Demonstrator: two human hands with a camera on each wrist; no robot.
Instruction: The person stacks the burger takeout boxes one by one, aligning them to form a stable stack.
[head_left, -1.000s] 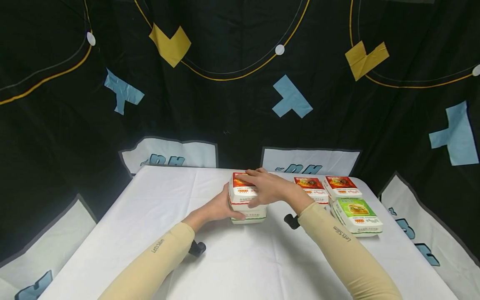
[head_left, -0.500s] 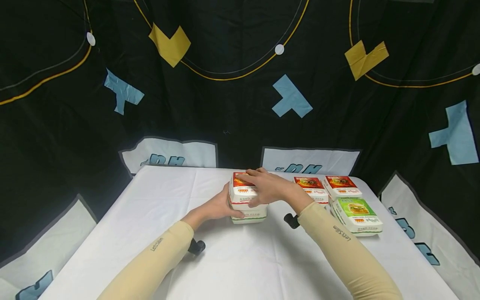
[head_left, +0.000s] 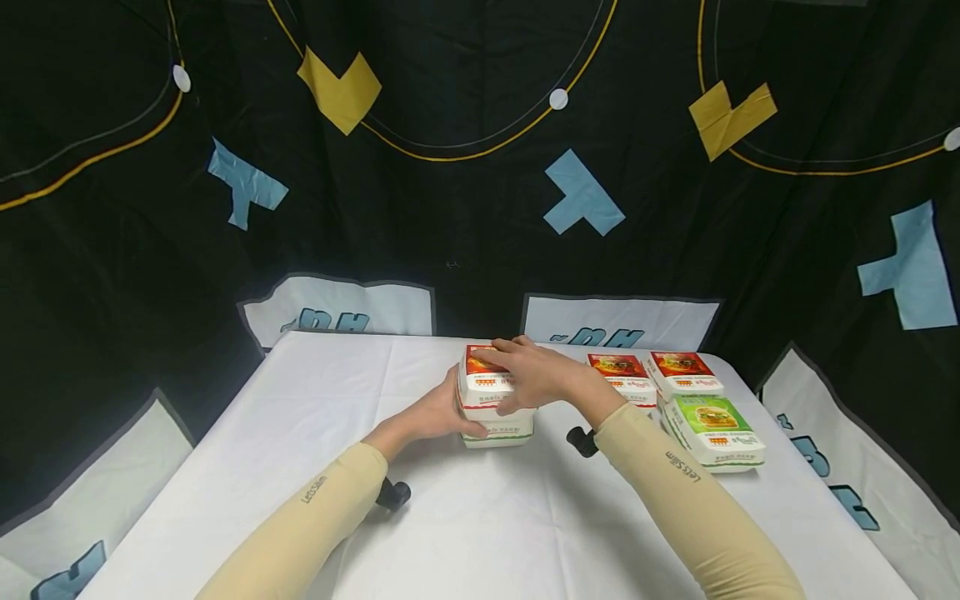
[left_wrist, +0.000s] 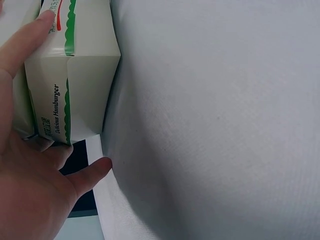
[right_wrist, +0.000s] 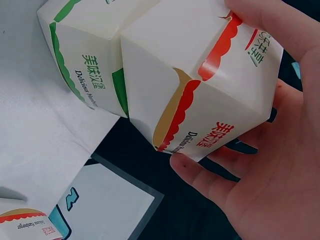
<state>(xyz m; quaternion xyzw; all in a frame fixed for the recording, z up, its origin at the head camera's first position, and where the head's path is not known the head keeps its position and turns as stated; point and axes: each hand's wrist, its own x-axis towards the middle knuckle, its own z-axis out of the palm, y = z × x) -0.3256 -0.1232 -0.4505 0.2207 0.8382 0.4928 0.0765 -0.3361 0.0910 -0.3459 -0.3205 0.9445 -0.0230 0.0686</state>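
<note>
A red-topped burger box sits on a green-trimmed box near the table's back edge. My left hand holds the stack's left side, its thumb across the front of the lower box; in the left wrist view the hand lies against the green-trimmed box. With fingers over the top and thumb at the front, my right hand grips the upper box. The right wrist view shows that hand around the red-trimmed box, beside the green-trimmed one.
On the right of the white table stand two red-topped boxes and a green-topped box in front. A black curtain hangs behind the table. Black wrist attachments stick out beneath the forearms.
The left thumb and forearm have shifted very slightly. Both hands stay at the stack, and the boxes on the right have not moved.
</note>
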